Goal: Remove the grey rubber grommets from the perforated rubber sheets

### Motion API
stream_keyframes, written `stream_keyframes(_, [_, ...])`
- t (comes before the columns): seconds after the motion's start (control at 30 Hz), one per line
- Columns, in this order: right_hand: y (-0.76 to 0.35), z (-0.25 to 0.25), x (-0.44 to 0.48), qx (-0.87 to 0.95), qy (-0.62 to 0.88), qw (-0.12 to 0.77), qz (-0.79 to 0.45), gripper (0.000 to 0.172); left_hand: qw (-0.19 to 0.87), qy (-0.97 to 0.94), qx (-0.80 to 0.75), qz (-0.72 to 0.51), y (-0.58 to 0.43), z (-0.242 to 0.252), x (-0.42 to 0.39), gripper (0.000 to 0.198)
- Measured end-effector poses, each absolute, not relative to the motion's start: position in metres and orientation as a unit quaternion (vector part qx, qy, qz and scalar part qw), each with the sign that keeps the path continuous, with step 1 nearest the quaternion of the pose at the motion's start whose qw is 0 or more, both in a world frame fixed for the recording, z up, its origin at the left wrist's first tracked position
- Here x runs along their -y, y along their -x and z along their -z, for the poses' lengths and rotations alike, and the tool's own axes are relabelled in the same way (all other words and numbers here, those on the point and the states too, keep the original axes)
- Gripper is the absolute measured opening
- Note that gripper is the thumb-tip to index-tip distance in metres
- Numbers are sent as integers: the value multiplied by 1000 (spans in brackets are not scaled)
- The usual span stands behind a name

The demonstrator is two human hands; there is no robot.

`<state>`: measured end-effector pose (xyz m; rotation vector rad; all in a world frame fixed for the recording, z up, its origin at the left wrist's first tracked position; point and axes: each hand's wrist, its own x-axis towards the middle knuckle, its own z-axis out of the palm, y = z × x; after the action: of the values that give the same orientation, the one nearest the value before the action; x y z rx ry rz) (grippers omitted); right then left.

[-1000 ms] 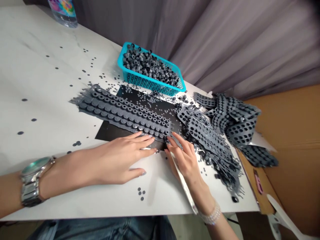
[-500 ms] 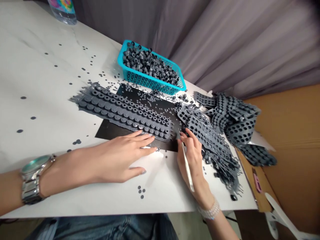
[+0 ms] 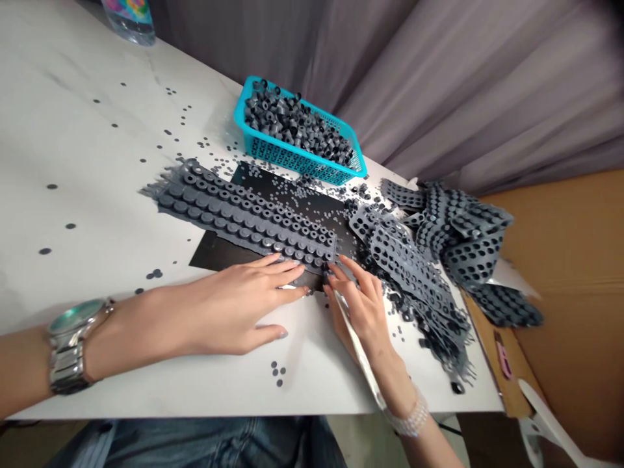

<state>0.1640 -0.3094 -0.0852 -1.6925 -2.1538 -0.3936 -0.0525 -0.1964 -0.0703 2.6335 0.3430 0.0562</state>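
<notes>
Head view: dark-grey studded rubbery strip [image 3: 248,214] flat ahead of the left hand [image 3: 234,302], corner at the right fingertips

The strip lies partly on a thin black rectangular mat [image 3: 212,252], its far-left end reaching past the mat. The left hand is spread flat and grips nothing, its fingertips at the strip's near long edge. The right hand [image 3: 358,309] is pinched round a slim white pen-like tool [image 3: 359,351] at the strip's near-right corner; the tip is too hidden to tell what it touches.

To do this well, I would press evenly with the left fingertips so the corner cannot lift, clear of the tip, and guide the tool with small finger movements.

Just right of the right hand sits a heap of grey perforated rubbery sheets [image 3: 407,257]: leave elbow room. Beyond both hands stands a turquoise plastic basket [image 3: 297,151] of small grey rings [image 3: 302,123].
</notes>
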Motion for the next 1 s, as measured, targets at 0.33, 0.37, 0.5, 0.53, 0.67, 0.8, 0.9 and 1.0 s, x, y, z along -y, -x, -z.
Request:
stream_keyframes(0.33, [-159,85,310,747,631,156,141,20,239,-963,-123,-27,52,70,197,58])
stream_keyframes(0.37, [-161,87,310,726,650,169,148,19,242,-962,-123,-28,53,70,197,58])
stream_keyframes(0.5, [-172,93,310,650,713,218,151,18,252,-959,-121,-45,54,74,197,55])
stream_keyframes(0.53, [-173,93,310,640,720,225,147,19,254,-959,-119,-49,54,75,197,55])
stream_keyframes(0.67, [-171,88,309,630,728,238,124,19,251,-959,-120,-52,55,75,197,56])
stream_keyframes(0.8, [-164,81,301,680,687,235,106,7,241,-962,-126,-39,54,74,197,57])
stream_keyframes(0.9, [-161,80,293,727,635,236,112,9,242,-960,-128,-50,53,73,197,57])
stream_keyframes(1.0, [-162,82,288,744,618,226,113,9,244,-960,-125,-54,54,73,197,56])
